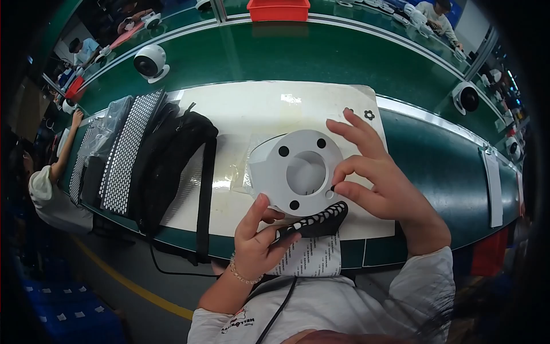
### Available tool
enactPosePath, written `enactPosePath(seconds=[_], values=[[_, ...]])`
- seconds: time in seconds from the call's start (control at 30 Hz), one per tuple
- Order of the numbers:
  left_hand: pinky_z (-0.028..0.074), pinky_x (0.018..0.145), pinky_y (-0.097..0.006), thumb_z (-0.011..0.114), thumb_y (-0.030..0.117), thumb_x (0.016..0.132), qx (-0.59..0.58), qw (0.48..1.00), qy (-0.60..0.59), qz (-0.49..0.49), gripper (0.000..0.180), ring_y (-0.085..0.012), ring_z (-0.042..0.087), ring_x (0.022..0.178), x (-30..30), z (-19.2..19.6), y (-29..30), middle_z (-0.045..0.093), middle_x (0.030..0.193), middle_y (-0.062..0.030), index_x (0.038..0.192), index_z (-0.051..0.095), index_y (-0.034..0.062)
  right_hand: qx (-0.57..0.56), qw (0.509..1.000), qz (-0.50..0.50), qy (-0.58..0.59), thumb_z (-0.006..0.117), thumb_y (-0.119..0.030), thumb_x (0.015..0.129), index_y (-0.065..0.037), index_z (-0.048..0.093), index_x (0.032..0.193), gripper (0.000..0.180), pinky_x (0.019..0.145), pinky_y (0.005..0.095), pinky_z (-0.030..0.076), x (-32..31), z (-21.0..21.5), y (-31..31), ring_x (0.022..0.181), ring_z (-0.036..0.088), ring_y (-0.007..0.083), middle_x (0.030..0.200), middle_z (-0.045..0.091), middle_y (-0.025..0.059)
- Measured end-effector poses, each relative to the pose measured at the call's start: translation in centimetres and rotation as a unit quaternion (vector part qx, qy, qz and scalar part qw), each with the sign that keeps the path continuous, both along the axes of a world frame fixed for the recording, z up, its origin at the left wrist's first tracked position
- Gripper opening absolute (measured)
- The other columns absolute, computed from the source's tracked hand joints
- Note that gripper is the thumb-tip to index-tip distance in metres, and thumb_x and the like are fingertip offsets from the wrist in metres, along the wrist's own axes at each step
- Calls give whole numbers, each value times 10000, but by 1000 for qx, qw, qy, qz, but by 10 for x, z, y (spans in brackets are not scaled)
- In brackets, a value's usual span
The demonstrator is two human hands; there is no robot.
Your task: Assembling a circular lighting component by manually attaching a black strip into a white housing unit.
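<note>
A white ring-shaped device base lies in front of me, its wide round opening facing up. Three black round pads sit on its rim, and a bare round recess shows at the lower right. Pinched between thumb and forefinger of my right hand is a small black pad, right at that recess; its other fingers are raised. My left hand grips a curled black adhesive pad sheet with white punched-out spots, against the near side of the base. Printed white backing paper hangs below it.
Left of the base lie a black bag, perforated sheets and clear plastic wrap. White cameras stand on the green belt beyond, with a red bin. A pale board covers the table. Other people work around the line.
</note>
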State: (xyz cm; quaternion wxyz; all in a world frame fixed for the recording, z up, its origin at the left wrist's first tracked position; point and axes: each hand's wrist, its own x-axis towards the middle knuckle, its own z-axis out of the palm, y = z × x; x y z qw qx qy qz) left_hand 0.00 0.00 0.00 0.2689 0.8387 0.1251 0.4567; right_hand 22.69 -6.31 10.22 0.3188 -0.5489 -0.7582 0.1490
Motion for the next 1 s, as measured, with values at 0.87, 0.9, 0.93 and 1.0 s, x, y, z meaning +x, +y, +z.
enactPosePath(seconds=[0.87,0.9,0.93,1.0], values=[[481,649,-284,730,-27,585,-9,1000,15,26,198,-216,570,722,2,2,-4,221,1388,-211,662,553,-70,25,962,-53,-267,689,-228,652,-133,619,933,305,1000,523,153,-14,30,-28,1247,328,257,1254,468,42],[481,649,-284,730,-27,585,-7,1000,12,25,198,-216,570,722,2,2,-4,221,1388,-211,662,553,-70,46,965,-67,-250,699,-215,647,-100,612,909,299,973,454,251,-8,32,-26,1152,427,256,1112,558,40],[482,649,-285,730,-23,588,-5,1000,11,24,197,-215,571,725,3,1,-4,220,1389,-211,667,556,-71,-5,983,-85,-162,703,-206,643,-85,609,906,305,913,401,320,2,32,-25,1051,487,242,1018,582,48],[482,650,-286,731,-18,592,-1,1000,11,27,197,-213,572,728,0,1,-5,219,1389,-210,672,559,-72,-92,988,-98,72,677,-276,730,-33,576,941,337,671,250,439,17,19,-8,714,594,180,773,614,49]])
